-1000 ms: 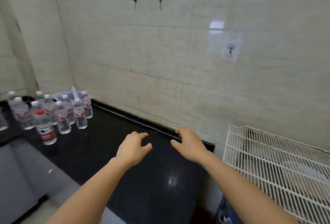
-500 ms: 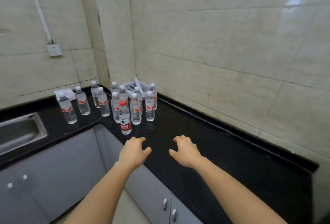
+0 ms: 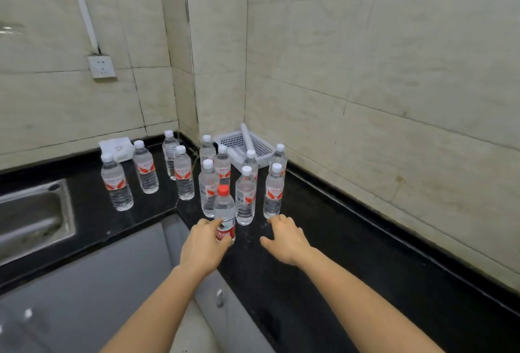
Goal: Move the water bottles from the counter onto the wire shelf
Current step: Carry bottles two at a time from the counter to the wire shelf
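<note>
Frame centre: left hand [image 3: 204,244] grips the red-capped bottle [image 3: 224,210], its red label unreadable; right hand [image 3: 284,240] is spread and empty.

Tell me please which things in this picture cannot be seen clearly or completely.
Wire shelf: outside the head view entirely.
Left hand at the red-capped bottle: its back hides the fingers, so the grip is unclear.
Bottle labels: print too small and blurred to read.
Sink: cut off by the left edge.
White basket: bottles in front hide its lower part.
</note>
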`<state>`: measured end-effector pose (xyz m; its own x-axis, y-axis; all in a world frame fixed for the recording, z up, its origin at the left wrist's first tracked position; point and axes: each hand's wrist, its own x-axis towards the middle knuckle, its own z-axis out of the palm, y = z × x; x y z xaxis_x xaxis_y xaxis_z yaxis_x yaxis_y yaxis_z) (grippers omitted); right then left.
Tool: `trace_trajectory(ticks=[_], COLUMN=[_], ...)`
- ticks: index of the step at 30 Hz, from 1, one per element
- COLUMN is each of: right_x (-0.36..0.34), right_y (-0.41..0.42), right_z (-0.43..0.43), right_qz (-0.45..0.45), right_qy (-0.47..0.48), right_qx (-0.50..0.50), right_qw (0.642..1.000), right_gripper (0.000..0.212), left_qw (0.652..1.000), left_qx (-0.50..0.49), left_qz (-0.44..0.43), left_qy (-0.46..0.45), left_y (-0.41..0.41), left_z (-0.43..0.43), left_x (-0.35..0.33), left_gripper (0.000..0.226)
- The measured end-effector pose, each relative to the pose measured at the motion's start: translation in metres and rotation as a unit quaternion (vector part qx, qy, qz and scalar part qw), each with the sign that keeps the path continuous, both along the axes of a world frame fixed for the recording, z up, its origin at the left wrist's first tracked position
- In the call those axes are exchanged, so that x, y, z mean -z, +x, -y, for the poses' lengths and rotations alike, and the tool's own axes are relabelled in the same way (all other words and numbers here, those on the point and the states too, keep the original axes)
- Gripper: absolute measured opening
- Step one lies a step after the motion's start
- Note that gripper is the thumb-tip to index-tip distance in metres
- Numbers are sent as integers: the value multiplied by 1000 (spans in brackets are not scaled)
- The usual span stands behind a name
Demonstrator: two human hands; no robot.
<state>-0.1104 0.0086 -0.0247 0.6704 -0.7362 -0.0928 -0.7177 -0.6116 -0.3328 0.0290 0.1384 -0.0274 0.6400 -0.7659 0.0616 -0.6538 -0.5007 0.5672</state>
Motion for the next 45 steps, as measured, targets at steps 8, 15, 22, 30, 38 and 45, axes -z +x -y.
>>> trace_trajectory(ticks=[8, 15, 22, 30, 38, 45], right_x=[0, 1, 1, 2, -13, -24], right_y=[102, 156, 175, 152, 85, -6], right_z=[91, 129, 150, 119, 72, 11], right_qz=[54, 26, -42, -5, 99, 76], right_qy=[-10, -58, -130, -82, 33, 73], right_qx=[0, -24, -60, -22, 90, 141], right_qw=[999, 998, 989, 996, 990, 984], right_gripper=[53, 68, 42, 40, 26, 31], left_qw=[999, 997, 994, 987, 995, 989], left_qx=[-3, 51, 99, 116, 79, 138], left_qz=[11, 28, 53, 103, 56, 43], left_qy=[-35, -59, -15, 41, -23, -44], left_y=[82, 106, 119, 117, 84, 29], left_z=[77, 105, 115, 110, 79, 43], left_x=[10, 27, 26, 10, 3, -17], left_gripper=[66, 53, 52, 23, 30, 41])
